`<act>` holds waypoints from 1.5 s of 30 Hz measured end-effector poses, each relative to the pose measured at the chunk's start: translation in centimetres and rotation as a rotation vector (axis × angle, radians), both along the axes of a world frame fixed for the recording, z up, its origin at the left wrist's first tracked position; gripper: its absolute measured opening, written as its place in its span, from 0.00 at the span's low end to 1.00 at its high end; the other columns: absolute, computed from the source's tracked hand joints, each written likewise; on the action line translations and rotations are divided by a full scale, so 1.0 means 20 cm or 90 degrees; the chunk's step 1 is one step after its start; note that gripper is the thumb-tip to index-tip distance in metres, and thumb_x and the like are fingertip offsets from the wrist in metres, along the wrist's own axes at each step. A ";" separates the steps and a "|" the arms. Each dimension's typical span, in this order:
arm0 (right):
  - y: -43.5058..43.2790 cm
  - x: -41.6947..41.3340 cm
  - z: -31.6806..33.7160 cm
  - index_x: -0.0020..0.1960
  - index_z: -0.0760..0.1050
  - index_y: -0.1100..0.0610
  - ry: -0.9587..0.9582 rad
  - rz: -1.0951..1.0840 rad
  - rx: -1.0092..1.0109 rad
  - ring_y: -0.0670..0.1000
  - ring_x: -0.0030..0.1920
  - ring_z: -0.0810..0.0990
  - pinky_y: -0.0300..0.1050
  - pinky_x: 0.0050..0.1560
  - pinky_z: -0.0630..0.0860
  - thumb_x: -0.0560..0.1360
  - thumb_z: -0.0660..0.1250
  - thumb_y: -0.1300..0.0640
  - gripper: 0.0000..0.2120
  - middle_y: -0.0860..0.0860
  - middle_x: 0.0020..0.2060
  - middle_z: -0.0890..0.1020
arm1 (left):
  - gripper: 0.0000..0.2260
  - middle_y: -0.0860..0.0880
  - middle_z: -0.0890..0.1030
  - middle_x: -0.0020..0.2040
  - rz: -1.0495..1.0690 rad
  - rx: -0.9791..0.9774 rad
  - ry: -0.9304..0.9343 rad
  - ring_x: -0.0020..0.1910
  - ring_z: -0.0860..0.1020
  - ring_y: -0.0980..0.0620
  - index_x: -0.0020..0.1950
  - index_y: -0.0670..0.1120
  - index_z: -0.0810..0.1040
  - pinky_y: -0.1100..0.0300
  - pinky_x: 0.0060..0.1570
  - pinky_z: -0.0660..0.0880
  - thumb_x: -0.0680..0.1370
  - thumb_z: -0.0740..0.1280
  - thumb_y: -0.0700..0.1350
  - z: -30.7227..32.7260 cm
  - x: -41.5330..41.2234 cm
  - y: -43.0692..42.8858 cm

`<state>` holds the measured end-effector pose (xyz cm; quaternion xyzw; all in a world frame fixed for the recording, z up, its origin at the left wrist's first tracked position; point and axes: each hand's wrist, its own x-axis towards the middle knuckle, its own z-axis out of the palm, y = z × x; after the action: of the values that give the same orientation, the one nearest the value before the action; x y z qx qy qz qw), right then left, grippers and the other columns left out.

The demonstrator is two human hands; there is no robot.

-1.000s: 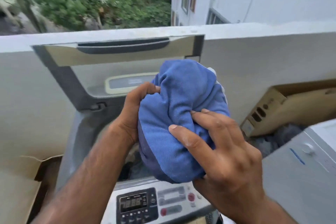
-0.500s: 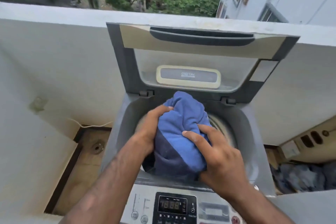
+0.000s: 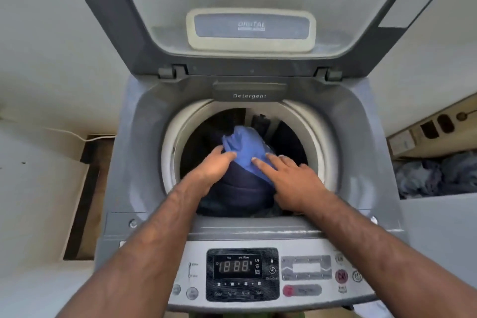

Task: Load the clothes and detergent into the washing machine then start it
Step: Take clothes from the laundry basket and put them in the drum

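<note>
A cardboard box (image 3: 438, 126) and a heap of grey clothes (image 3: 433, 175) are noted to the right of the washing machine (image 3: 121, 162); a white cable (image 3: 69, 133) is seen at its left. The lid (image 3: 144, 20) is stood upright behind the drum, above the detergent drawer (image 3: 249, 91). The blue cloth (image 3: 245, 147), crumpled, is lodged inside the drum on a dark garment (image 3: 240, 188). It is pressed between the left hand (image 3: 214, 170) and right hand (image 3: 291, 183), fingers straight, nothing clasped.
</note>
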<state>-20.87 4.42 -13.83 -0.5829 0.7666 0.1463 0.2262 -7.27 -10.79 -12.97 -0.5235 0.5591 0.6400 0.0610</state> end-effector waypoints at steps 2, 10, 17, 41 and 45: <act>-0.03 0.01 -0.02 0.83 0.40 0.41 -0.024 0.018 0.053 0.58 0.81 0.56 0.59 0.69 0.70 0.78 0.66 0.54 0.44 0.50 0.84 0.50 | 0.22 0.50 0.74 0.73 -0.076 -0.002 -0.045 0.67 0.75 0.48 0.79 0.46 0.67 0.58 0.65 0.71 0.84 0.64 0.44 0.01 0.01 0.03; -0.02 0.02 0.05 0.83 0.41 0.42 -0.045 0.005 0.056 0.57 0.81 0.57 0.60 0.72 0.68 0.79 0.66 0.54 0.43 0.49 0.84 0.49 | 0.31 0.44 0.71 0.78 -0.188 -0.056 -0.080 0.63 0.71 0.52 0.84 0.48 0.61 0.59 0.63 0.67 0.81 0.67 0.43 0.07 -0.01 0.07; 0.11 0.01 0.27 0.83 0.45 0.41 -0.066 -0.048 -0.063 0.55 0.80 0.60 0.60 0.71 0.69 0.78 0.66 0.53 0.42 0.47 0.83 0.52 | 0.33 0.46 0.69 0.80 -0.266 -0.136 -0.047 0.77 0.68 0.47 0.84 0.51 0.60 0.52 0.76 0.66 0.80 0.67 0.48 0.27 -0.11 0.18; 1.83 -0.52 0.81 0.82 0.53 0.44 0.042 -0.458 -0.321 0.50 0.80 0.60 0.59 0.77 0.60 0.78 0.67 0.47 0.37 0.46 0.82 0.57 | 0.31 0.49 0.73 0.76 -0.714 -0.337 0.175 0.66 0.73 0.54 0.82 0.53 0.60 0.64 0.59 0.64 0.81 0.67 0.45 0.86 -1.08 1.76; 2.13 -0.57 0.57 0.82 0.52 0.42 -0.006 -0.515 -0.254 0.49 0.80 0.60 0.57 0.77 0.60 0.80 0.65 0.47 0.35 0.45 0.82 0.57 | 0.32 0.47 0.72 0.77 -0.756 -0.249 0.115 0.65 0.75 0.51 0.84 0.52 0.57 0.64 0.58 0.65 0.82 0.67 0.46 0.59 -1.16 2.04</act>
<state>-32.26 46.94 -2.45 -0.2695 0.9449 -0.1071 0.1519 -30.37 29.95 -1.27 -0.0691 0.8639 0.4247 0.2618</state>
